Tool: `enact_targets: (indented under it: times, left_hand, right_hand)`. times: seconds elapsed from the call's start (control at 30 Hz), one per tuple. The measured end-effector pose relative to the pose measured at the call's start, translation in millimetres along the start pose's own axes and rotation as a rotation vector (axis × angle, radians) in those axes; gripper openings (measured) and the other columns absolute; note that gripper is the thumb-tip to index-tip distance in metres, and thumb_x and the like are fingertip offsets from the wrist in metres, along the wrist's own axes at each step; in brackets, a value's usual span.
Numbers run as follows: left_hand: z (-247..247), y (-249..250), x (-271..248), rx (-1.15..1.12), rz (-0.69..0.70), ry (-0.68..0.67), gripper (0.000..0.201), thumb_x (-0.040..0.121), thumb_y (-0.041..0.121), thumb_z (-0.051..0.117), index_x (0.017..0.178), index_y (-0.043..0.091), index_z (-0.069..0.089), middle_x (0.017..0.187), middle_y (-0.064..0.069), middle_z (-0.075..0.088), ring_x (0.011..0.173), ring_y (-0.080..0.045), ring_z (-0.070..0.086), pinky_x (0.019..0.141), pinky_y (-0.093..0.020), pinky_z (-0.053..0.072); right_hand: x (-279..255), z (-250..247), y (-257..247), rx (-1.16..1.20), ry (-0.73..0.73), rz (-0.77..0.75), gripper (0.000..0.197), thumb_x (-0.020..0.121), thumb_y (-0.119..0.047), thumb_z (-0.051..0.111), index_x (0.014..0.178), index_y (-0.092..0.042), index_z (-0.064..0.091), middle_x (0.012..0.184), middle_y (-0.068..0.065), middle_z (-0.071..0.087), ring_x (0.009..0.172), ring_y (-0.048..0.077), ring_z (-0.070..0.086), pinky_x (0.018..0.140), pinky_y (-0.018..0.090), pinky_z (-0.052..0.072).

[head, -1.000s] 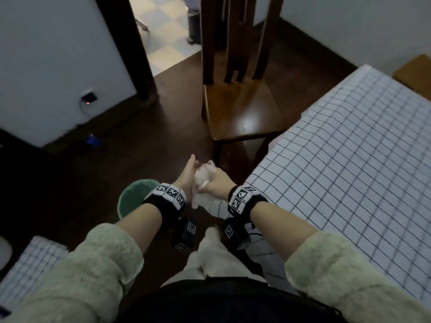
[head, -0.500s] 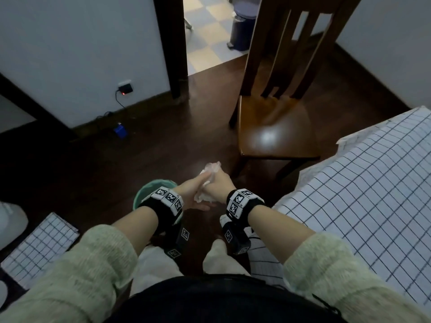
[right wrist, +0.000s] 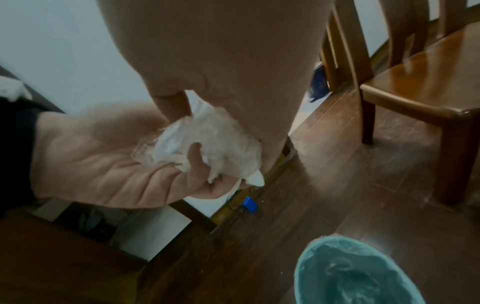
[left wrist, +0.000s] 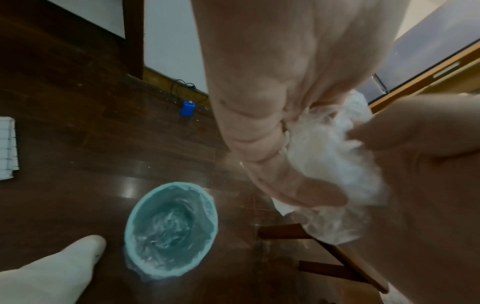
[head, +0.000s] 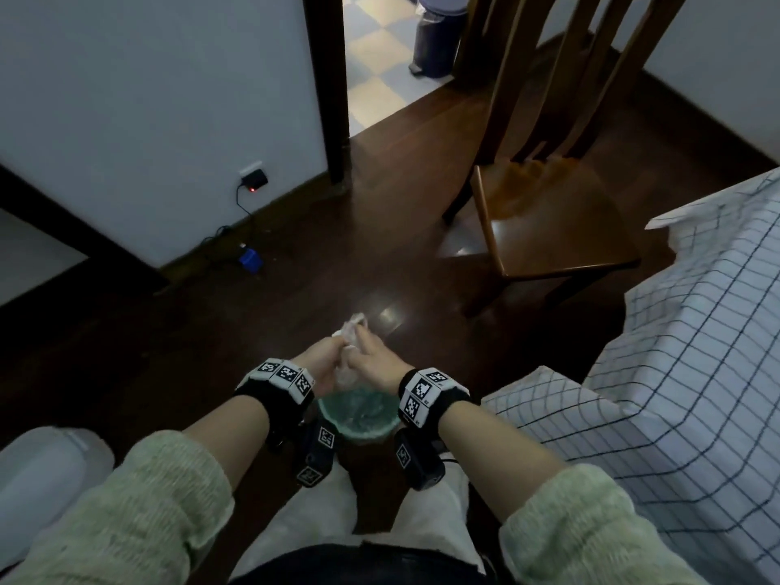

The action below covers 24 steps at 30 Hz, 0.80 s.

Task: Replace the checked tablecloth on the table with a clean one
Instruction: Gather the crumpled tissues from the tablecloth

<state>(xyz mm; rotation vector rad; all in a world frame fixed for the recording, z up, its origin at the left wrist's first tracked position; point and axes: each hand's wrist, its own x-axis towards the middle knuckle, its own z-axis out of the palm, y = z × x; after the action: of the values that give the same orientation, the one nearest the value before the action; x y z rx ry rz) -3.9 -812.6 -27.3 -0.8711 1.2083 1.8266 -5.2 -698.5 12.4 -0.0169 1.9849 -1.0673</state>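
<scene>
The white checked tablecloth (head: 696,352) covers the table on the right and hangs over its near corner. My left hand (head: 327,358) and right hand (head: 373,358) meet in front of me. Together they squeeze a crumpled wad of clear plastic and white paper (head: 351,329). In the right wrist view the left hand (right wrist: 197,164) cups the wad (right wrist: 207,144) from below, with the right hand pressed on it from above. The wad (left wrist: 330,156) is held above a teal lined bin (head: 358,420) on the floor. A folded checked cloth (left wrist: 7,148) lies on the floor, left of the bin (left wrist: 171,228).
A wooden chair (head: 548,230) stands on the dark wood floor beyond the table corner. A small blue box (head: 250,259) with a cable lies by the wall. A doorway at the top leads to a tiled room with a pedal bin (head: 439,31). A white object (head: 42,470) sits at lower left.
My view has swung left, away from the table. Both hands carried the wad left from beside the table corner to above the teal bin, and still hold it.
</scene>
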Motion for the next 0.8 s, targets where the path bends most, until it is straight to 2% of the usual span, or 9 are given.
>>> enact_targets:
  times: [0.07, 0.13, 0.2, 0.33, 0.43, 0.47, 0.53, 0.63, 0.8]
  left_hand:
    - [-19.7, -3.6, -1.6, -0.060, -0.068, -0.014, 0.039, 0.101, 0.028, 0.036, 0.086, 0.005, 0.062, 0.069, -0.010, 0.066, 0.055, -0.019, 0.065, 0.047, -0.023, 0.053]
    - [-28.6, -7.3, -0.4, -0.097, -0.094, 0.003, 0.038, 0.099, 0.029, 0.033, 0.092, 0.004, 0.061, 0.083, -0.013, 0.064, 0.069, -0.023, 0.064, 0.062, -0.030, 0.054]
    - [-33.1, -13.7, 8.6, -0.046, -0.150, 0.044, 0.039, 0.095, 0.031, 0.030, 0.099, 0.005, 0.059, 0.091, -0.015, 0.063, 0.079, -0.026, 0.059, 0.072, -0.036, 0.048]
    - [-20.3, -21.8, 19.1, 0.230, -0.284, 0.040, 0.054, 0.096, 0.050, 0.027, 0.087, 0.011, 0.063, 0.070, -0.009, 0.067, 0.068, -0.025, 0.061, 0.056, -0.030, 0.049]
    - [-16.3, -26.3, 38.1, 0.351, -0.242, 0.104, 0.046, 0.102, 0.047, 0.024, 0.096, 0.015, 0.057, 0.083, -0.004, 0.060, 0.071, -0.024, 0.059, 0.037, -0.021, 0.048]
    - [-22.9, -31.8, 48.9, 0.408, -0.182, 0.152, 0.037, 0.104, 0.039, 0.027, 0.104, 0.014, 0.053, 0.086, -0.003, 0.057, 0.073, -0.024, 0.058, 0.035, -0.020, 0.046]
    - [-43.1, -44.2, 71.3, 0.593, -0.084, 0.248, 0.030, 0.103, 0.028, 0.035, 0.118, 0.009, 0.051, 0.100, -0.008, 0.059, 0.081, -0.025, 0.059, 0.046, -0.024, 0.044]
    - [-76.3, -70.3, 101.0, 0.679, -0.084, 0.328, 0.024, 0.100, 0.022, 0.040, 0.115, 0.009, 0.053, 0.118, -0.014, 0.060, 0.085, -0.024, 0.057, 0.051, -0.024, 0.037]
    - [-113.7, -106.6, 151.9, 0.641, -0.145, 0.356, 0.017, 0.098, 0.022, 0.042, 0.110, 0.015, 0.052, 0.116, -0.013, 0.061, 0.074, -0.019, 0.055, 0.051, -0.024, 0.035]
  right_hand:
    - [4.3, 16.2, 3.4, -0.050, 0.021, -0.020, 0.052, 0.098, -0.018, 0.044, 0.147, -0.013, 0.026, 0.141, 0.017, 0.042, 0.123, 0.030, 0.049, 0.096, 0.033, 0.042]
    - [6.3, 25.7, 11.5, -0.051, 0.098, -0.040, 0.048, 0.097, -0.017, 0.047, 0.143, -0.014, 0.035, 0.137, 0.015, 0.049, 0.119, 0.029, 0.053, 0.096, 0.033, 0.043]
    - [10.5, 31.1, 23.0, -0.015, 0.150, -0.003, 0.049, 0.095, -0.020, 0.049, 0.143, -0.018, 0.037, 0.134, 0.014, 0.053, 0.117, 0.028, 0.055, 0.095, 0.030, 0.044]
    - [24.2, 28.0, 52.6, 0.062, 0.195, 0.132, 0.058, 0.094, -0.023, 0.051, 0.148, -0.022, 0.030, 0.139, 0.012, 0.051, 0.119, 0.026, 0.055, 0.096, 0.026, 0.043]
    - [40.5, 20.5, 85.4, 0.123, 0.290, 0.235, 0.057, 0.091, -0.019, 0.053, 0.145, -0.023, 0.032, 0.134, 0.012, 0.054, 0.118, 0.030, 0.055, 0.095, 0.028, 0.043]
    - [46.1, 19.3, 100.7, 0.150, 0.327, 0.272, 0.056, 0.090, -0.018, 0.053, 0.141, -0.025, 0.033, 0.127, 0.012, 0.057, 0.110, 0.031, 0.058, 0.089, 0.029, 0.046]
    - [58.6, 20.4, 131.9, 0.176, 0.371, 0.367, 0.053, 0.087, -0.016, 0.054, 0.135, -0.029, 0.034, 0.114, 0.012, 0.060, 0.096, 0.032, 0.060, 0.080, 0.032, 0.049]
    - [78.4, 33.1, 179.5, 0.104, 0.328, 0.524, 0.054, 0.085, -0.016, 0.054, 0.136, -0.026, 0.037, 0.121, 0.015, 0.058, 0.108, 0.033, 0.059, 0.089, 0.033, 0.049]
    - [132.6, 70.3, 233.8, -0.043, 0.187, 0.557, 0.041, 0.088, -0.013, 0.050, 0.129, -0.011, 0.053, 0.125, 0.018, 0.057, 0.113, 0.033, 0.056, 0.090, 0.032, 0.046]
